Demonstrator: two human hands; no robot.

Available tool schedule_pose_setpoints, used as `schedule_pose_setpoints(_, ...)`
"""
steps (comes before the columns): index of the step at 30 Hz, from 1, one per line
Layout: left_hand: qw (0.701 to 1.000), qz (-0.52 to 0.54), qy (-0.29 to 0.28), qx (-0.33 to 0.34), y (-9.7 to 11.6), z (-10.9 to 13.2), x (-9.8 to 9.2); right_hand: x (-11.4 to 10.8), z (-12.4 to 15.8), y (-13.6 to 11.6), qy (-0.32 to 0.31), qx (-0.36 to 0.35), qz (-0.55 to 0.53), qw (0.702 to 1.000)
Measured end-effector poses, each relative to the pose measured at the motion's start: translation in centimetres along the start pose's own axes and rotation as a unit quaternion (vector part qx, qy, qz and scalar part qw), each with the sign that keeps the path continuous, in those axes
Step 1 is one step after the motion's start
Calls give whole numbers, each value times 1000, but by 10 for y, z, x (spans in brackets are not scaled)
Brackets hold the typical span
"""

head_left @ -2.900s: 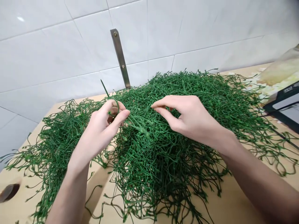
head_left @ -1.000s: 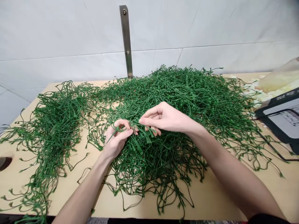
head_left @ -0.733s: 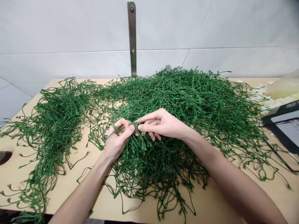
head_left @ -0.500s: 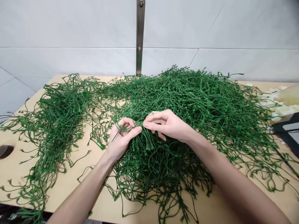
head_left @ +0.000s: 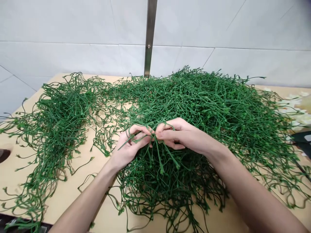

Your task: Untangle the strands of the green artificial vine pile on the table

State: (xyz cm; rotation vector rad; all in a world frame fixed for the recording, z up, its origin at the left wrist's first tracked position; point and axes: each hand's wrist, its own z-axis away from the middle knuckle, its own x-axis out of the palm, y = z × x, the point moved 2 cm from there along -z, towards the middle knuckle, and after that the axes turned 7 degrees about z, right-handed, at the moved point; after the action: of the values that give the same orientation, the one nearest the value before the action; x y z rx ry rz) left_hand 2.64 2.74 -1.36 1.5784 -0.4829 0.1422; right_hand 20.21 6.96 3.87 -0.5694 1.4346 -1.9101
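A large tangled heap of thin green stems (head_left: 194, 97), which look like artificial plant stems with small buds at the tips, covers the middle and right of the table. Over its front part my left hand (head_left: 132, 142) pinches a few green stems between thumb and fingers; one stem end sticks out across the palm. Close beside it, my right hand (head_left: 177, 134) pinches green stems too, with a loop showing over the fingers. Between and below the fingertips several budded stem ends (head_left: 161, 161) fan downward. The exact grip points are partly hidden by the fingers.
A second, looser pile of green stems (head_left: 65, 110) runs down the left side of the pale wooden table (head_left: 73, 197). White flowers (head_left: 297, 113) and a dark object (head_left: 302, 139) lie at the right edge. Behind stands a tiled wall (head_left: 73, 26) with a metal upright (head_left: 150, 35).
Both hands have shifted slightly right and remain close together. The stems between them now spread out more, and the right fingers are curled tighter. The view has moved a little.
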Motion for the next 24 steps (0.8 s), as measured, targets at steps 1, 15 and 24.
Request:
schedule_pose_setpoints(1, 1000, -4, -7, 10, 1, 0, 0, 2, 1, -2, -1, -6, 4, 1000)
schedule_pose_setpoints(15, 998, 55, 31, 8, 0, -1, 0, 6, -12, 15, -19, -21, -52, 998)
schedule_pose_setpoints(24, 996, -63, 45, -38, 6, 2, 2, 11, -12, 8, -2, -14, -16, 1000)
